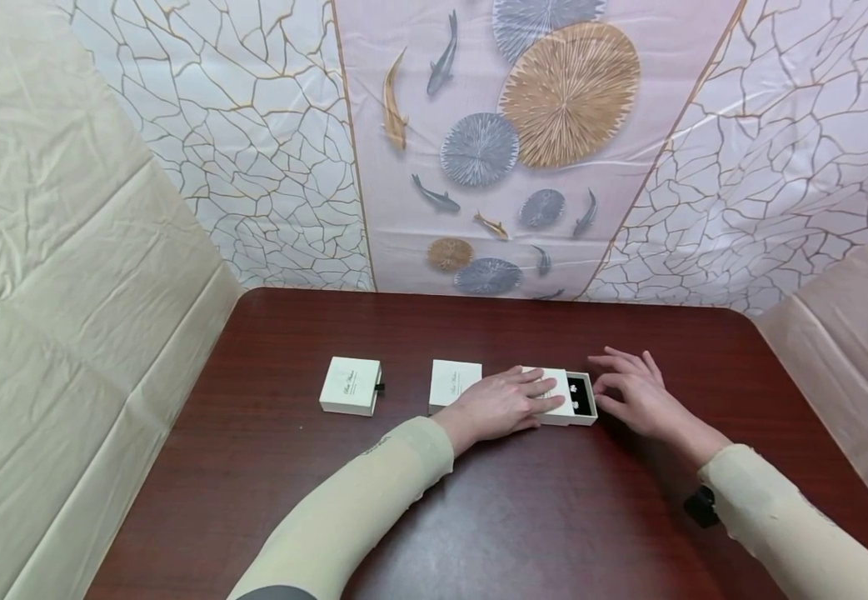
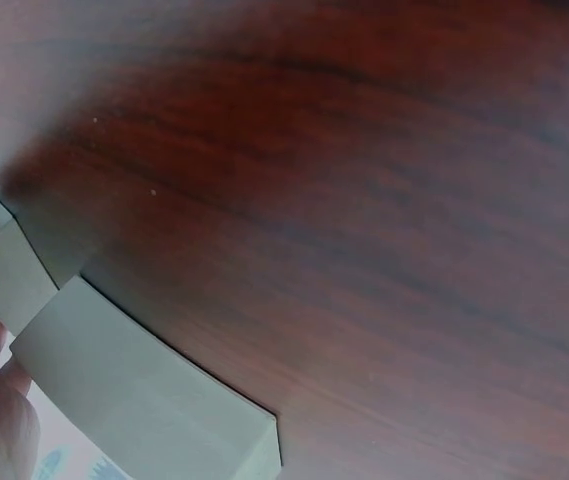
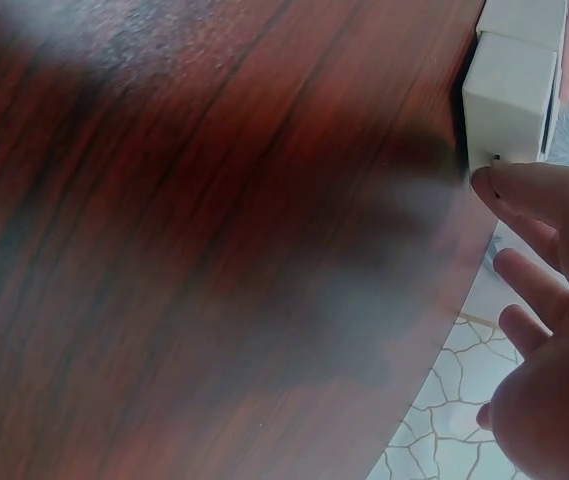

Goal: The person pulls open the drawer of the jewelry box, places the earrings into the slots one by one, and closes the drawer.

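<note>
A white jewellery box (image 1: pixel 558 417) sits at the right of the row on the table, its drawer (image 1: pixel 584 413) slid partly out to the right. Small white pieces (image 1: pixel 574 388) lie on the drawer's black lining. My left hand (image 1: pixel 496 407) holds the box's sleeve, fingers spread over its top, covering most of it. At the drawer's outer end my right hand (image 1: pixel 642 402) pinches the small black pull tab (image 3: pixel 497 157) between thumb and forefinger. The other right fingers are spread apart. Close by the left hand stands a second white box (image 1: pixel 452 382), partly covered by that hand.
Farther left a third white box (image 1: pixel 351 386) with a black tab (image 1: pixel 380 388) rests shut on the dark red wooden table (image 1: pixel 524 517). Behind the table hangs a patterned cloth (image 1: pixel 479 225), and pale cloth walls (image 1: pixel 67 275) stand at both sides.
</note>
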